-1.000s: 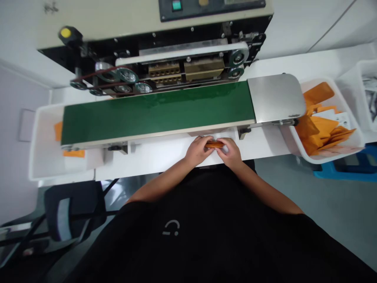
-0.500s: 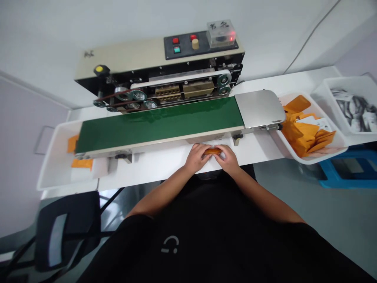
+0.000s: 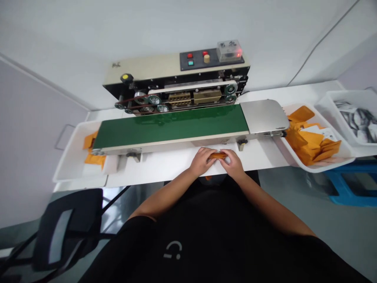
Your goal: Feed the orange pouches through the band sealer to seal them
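Both hands meet over the front of the white table (image 3: 165, 169), closed round a small bundle of orange packets (image 3: 218, 156). My left hand (image 3: 202, 161) grips its left end, and my right hand (image 3: 233, 163) its right end. The fingers cover much of the bundle, so I cannot tell how many packets it has. Just beyond the hands runs the green conveyor belt (image 3: 171, 125) of a sealing machine (image 3: 153, 67), with a metal plate (image 3: 265, 116) at its right end.
A white bin (image 3: 326, 167) of orange packets stands right; behind it, another bin (image 3: 332, 96) holds silver-black packets. A bin (image 3: 66, 157) with a few orange packets sits at the belt's left end. A black chair (image 3: 85, 220) is lower left, a blue stool (image 3: 338, 188) lower right.
The view has shifted, so the machine and bins appear lower, and the left end of the machine further right. Both hands still hold the orange packets in about the same place.
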The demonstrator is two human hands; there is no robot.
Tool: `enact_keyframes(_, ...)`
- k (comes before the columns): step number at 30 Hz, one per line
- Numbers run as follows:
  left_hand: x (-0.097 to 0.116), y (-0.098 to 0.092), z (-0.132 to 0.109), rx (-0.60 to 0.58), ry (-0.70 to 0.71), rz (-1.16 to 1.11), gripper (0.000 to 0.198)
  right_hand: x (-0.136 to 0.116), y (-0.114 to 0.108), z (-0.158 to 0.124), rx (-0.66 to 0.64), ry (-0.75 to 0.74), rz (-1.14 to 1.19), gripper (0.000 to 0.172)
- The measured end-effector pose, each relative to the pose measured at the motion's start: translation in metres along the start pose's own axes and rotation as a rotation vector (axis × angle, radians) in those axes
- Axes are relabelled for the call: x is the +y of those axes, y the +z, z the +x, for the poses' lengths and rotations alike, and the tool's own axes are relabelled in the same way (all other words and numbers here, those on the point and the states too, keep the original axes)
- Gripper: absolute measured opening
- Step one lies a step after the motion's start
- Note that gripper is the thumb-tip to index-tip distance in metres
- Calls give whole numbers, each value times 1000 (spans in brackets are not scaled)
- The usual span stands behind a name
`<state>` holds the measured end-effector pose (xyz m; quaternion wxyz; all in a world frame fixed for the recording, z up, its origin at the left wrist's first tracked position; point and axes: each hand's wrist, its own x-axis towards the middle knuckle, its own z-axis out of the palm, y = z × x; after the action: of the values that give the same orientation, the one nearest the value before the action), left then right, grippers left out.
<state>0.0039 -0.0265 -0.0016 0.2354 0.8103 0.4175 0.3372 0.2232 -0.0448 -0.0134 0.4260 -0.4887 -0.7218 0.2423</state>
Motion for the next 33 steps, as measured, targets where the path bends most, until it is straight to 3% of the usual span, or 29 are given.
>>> enact_keyframes(8, 4, 0, 0, -25, -47, -12, 46, 5, -2, -2, -7, 31, 61, 38)
enact_keyframes(15, 1, 2, -3, 21, -262, -82, 48, 14, 7, -9, 82, 192, 218, 41)
enact_keyframes(20, 1, 1, -1, 38, -256, -139, 49, 13, 8, -11, 143, 291, 201, 38)
enact_keyframes(26, 6, -4, 2, 71, -200, -218, 21, 4, -2, -7, 105, 149, 151, 17)
enact_keyframes(30, 8, -4, 0, 38, -326, -346, 25, 1, -3, -4, -14, 133, 199, 23)
enact_keyframes(33, 7, -4, 0, -10, -318, -287, 48, 0, -1, -2, -15, 124, 213, 17)
